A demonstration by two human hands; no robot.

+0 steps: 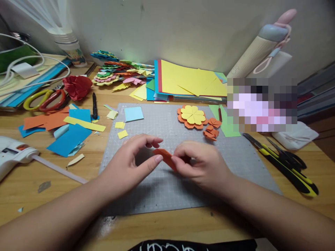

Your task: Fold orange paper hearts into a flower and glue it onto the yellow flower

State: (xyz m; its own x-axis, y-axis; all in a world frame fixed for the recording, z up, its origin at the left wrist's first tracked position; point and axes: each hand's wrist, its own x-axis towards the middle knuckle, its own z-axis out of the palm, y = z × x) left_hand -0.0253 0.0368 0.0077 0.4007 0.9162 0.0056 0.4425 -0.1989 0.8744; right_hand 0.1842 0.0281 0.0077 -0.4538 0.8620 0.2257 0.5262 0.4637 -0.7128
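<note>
My right hand [201, 162] pinches orange paper [166, 158] over the grey mat [151, 195]; my left hand [128, 163] curves open beside the paper's left end (touching or not, I cannot tell).

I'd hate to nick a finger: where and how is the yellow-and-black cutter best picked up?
Probably by the broad handle end of the cutter, from the near side, with the right hand once it frees the orange paper: the narrow end points to the far left, and the black scissors lie along the far side.
</note>
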